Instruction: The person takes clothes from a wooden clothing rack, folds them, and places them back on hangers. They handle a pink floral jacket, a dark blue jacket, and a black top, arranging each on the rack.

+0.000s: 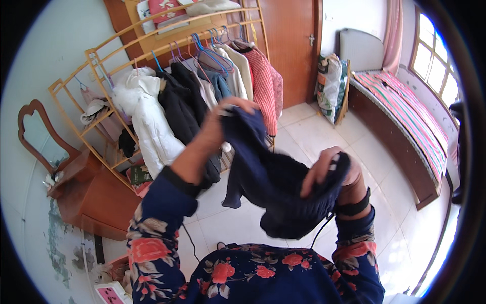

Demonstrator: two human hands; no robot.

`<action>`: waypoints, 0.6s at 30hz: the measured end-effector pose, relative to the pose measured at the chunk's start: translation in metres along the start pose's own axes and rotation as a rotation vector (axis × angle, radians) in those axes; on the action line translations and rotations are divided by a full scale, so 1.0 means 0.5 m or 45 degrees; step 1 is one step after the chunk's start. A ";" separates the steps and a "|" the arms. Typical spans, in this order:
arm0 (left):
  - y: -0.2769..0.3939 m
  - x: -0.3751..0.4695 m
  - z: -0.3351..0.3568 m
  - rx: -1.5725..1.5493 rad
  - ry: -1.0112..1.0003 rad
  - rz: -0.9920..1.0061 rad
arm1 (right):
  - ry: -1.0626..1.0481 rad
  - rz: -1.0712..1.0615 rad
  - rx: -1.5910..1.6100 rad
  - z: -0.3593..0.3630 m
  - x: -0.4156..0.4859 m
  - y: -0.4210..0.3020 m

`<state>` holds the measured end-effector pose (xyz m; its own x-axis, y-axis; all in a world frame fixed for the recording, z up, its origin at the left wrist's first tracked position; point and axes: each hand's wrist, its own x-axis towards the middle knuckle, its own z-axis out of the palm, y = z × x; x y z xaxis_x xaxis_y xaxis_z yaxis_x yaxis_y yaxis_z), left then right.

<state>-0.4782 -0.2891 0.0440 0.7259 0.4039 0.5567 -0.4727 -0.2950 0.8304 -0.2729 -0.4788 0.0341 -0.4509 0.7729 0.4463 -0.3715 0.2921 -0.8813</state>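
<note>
A dark navy garment [273, 182] hangs in the air in front of me, stretched between both hands. What looks like a gathered elastic edge runs along its right side, with a small white tag near the top. My left hand [231, 108] is raised higher and grips the garment's upper left end; it is slightly blurred. My right hand [328, 171] sits lower, holding the garment's right end with some fingers inside the opening. A loose part of the cloth dangles below my left hand. Folds hide the garment's full shape.
Beyond my left arm stands a wooden clothes rack [171, 46] with coats and jackets on hangers. A wooden dresser [100, 197] with a mirror [47, 135] is at left. To the right are a bed [402, 114] with a striped cover and a large plastic sack [329, 85] near the door [290, 49].
</note>
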 end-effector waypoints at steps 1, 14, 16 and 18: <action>-0.013 0.011 0.037 -0.287 -0.164 -0.179 | 0.004 0.105 -0.077 0.001 0.017 0.002; -0.066 -0.001 0.123 -0.212 -0.265 -0.503 | 0.635 -0.212 -0.794 -0.034 0.030 0.091; -0.074 -0.007 0.123 -0.176 -0.270 -0.548 | 0.581 -0.181 -0.732 -0.035 0.028 0.095; -0.079 -0.012 0.122 -0.218 -0.223 -0.577 | 0.477 -0.017 -0.627 -0.034 0.027 0.097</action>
<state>-0.4336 -0.3330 0.0065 0.9426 0.3033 0.1396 -0.1553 0.0282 0.9875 -0.2830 -0.4446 -0.0052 -0.1001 0.8865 0.4518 0.0836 0.4599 -0.8840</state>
